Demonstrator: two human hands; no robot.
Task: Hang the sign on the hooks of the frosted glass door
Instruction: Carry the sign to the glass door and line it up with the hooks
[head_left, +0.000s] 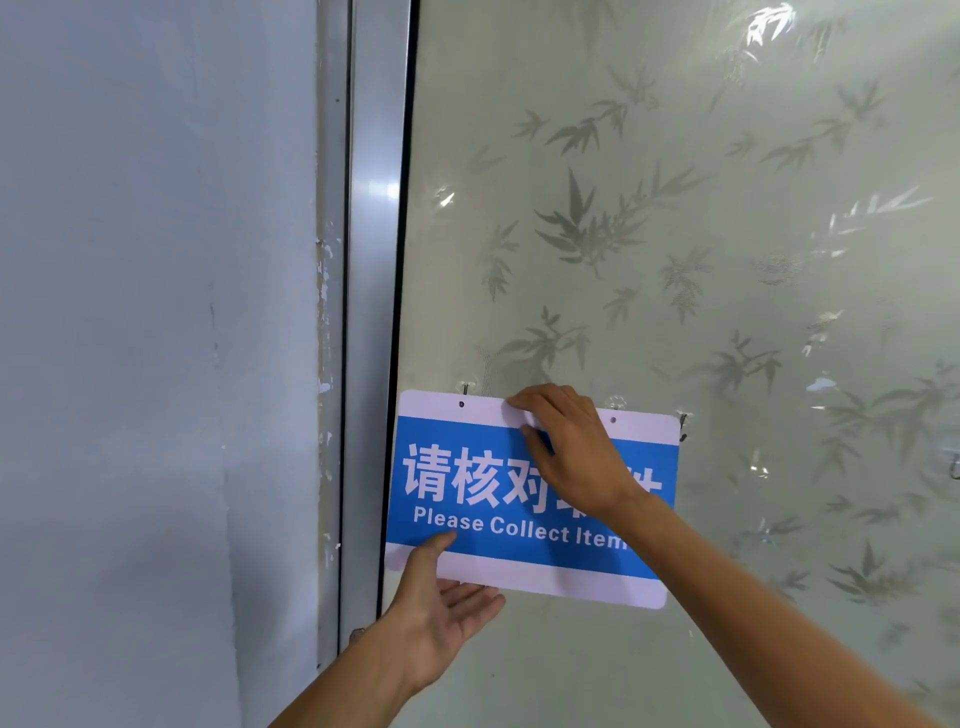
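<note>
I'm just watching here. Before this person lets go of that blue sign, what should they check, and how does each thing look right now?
1. Left hand supports the bottom edge of the sign: ok.
2. Right hand pinches the top edge: ok.
3. Left hole sits on the left hook: not ok, the hook shows just above the hole.
4. Right hole is caught on the clear hook above it: cannot tell.
5. Sign hangs level: not ok, it slopes down to the right.
6. Sign lies flat against the frosted glass door: cannot tell.
</note>
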